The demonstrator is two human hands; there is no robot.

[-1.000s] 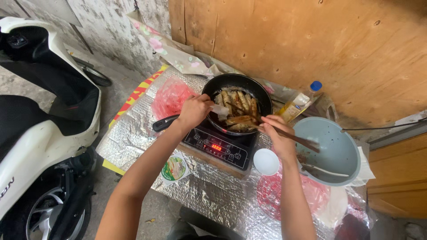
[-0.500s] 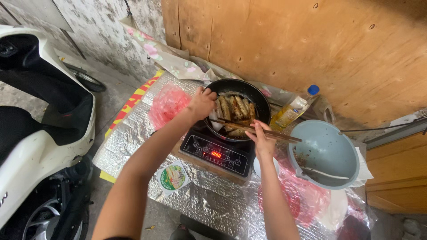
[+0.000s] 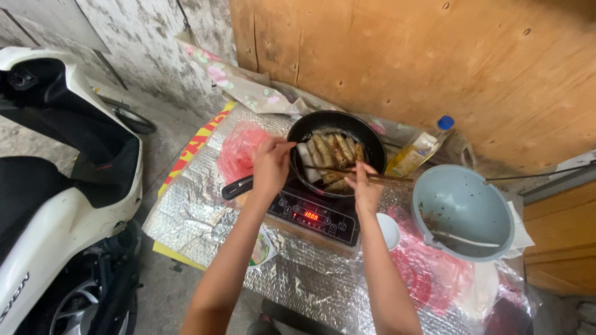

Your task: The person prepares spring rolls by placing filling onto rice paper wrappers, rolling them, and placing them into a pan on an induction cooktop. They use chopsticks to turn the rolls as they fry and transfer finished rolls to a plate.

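1. Frying pan (image 3: 366,133): black, round, set on the induction cooker (image 3: 313,214) at the far middle of the counter (image 3: 186,211). Its handle (image 3: 237,187) is pointed to the near left, clear of the heat.

2. Rolls (image 3: 332,152): about 6, browned, laid side by side in the pan; 1 paler roll is seen at the left end.

3. Left hand (image 3: 270,166): held over the pan's left rim, fingers pinched together at the pale roll. What is gripped cannot be told for certain.

4. Right hand (image 3: 366,189): fingers clenched round a pair of chopsticks (image 3: 354,174), which are held level across the near part of the pan, tips at the rolls.

5. Cooker panel: black, with a red lit display at the near side, faced toward the person.

6. Bottle (image 3: 422,149): clear plastic, yellow liquid, blue cap, laid tilted just right of the pan, within reach.

7. Basin (image 3: 462,214): pale blue-grey, round, at the right; a pale stick is rested inside.

8. Small white bowl (image 3: 388,231): placed between cooker and basin.

9. Red plastic bags (image 3: 239,149): spread left of the pan and under the basin.

10. Counter covering: silver foil sheet with a yellow and red striped edge at the left.

11. Scooter (image 3: 56,186): white and black, parked at the far left.
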